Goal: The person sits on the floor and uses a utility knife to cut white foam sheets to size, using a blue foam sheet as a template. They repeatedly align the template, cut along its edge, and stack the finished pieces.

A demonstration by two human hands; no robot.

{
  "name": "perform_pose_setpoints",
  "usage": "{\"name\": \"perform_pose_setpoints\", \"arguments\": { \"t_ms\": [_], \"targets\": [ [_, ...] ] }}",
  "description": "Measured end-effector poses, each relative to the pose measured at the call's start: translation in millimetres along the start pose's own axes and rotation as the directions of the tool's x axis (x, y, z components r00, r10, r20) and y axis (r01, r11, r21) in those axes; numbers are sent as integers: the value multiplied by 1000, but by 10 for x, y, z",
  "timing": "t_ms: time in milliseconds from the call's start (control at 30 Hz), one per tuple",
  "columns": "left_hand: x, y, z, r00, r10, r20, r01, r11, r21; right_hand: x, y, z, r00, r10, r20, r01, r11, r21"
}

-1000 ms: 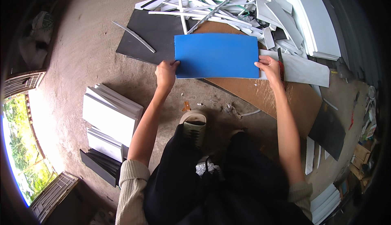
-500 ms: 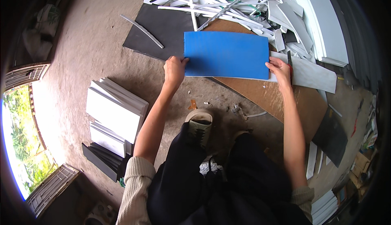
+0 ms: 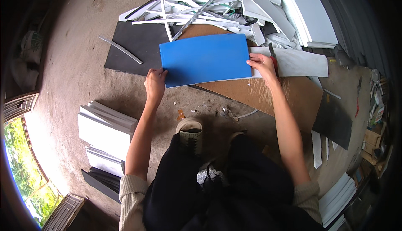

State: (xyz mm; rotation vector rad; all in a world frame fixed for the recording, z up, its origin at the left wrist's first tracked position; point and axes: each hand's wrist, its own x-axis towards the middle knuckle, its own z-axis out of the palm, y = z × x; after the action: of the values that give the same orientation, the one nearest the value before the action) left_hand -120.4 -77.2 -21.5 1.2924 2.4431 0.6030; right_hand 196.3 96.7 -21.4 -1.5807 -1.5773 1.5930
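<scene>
Between my two hands is a rectangular blue sheet [image 3: 205, 59], its front edge tipped slightly down at the left. My left hand [image 3: 155, 83] pinches its near left corner, the thumb on the blue face. At the other end my right hand [image 3: 263, 66] grips the right edge, thumb on top. Right beside that hand lies a cutter knife [image 3: 274, 59] with a dark blade and a red part. It rests on a white strip of board [image 3: 303, 61]. Under the blue sheet shows a brown board [image 3: 289, 99], and a black sheet [image 3: 134, 42] lies farther left.
A tangled heap of white offcuts [image 3: 209, 7] lies at the far side. Stacked white boards [image 3: 104, 126] and black sheets [image 3: 100, 183] stand to my left. Long white panels [image 3: 301, 13] lie far right. A black piece [image 3: 333, 122] sits right of the brown board.
The view has shifted, so most things sit farther left. The blue sheet has turned a little, its left end now nearer me. Both hands still hold it.
</scene>
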Motion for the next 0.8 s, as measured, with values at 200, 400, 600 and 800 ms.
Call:
{"name": "perform_pose_setpoints", "arguments": {
  "t_ms": [200, 400, 600, 800],
  "targets": [
    [5, 27, -28, 997, -51, 51, 50, 998, 28, -5, 35, -18, 999, -36, 10, 36, 999, 0],
    [12, 23, -20, 999, 24, 27, -26, 997, 68, 13, 129, 0, 993, -119, -15, 118, 993, -17],
    [-25, 385, -133, 946, 303, -120, -237, 893, 382, -185, 95, -224, 836, -408, -367, 197, 847, -493],
    [-104, 1410, 146, 714, 642, 280, -693, 703, 158, -416, 283, -457, 828, -413, -380, -63, 605, -794]
  ]
}}
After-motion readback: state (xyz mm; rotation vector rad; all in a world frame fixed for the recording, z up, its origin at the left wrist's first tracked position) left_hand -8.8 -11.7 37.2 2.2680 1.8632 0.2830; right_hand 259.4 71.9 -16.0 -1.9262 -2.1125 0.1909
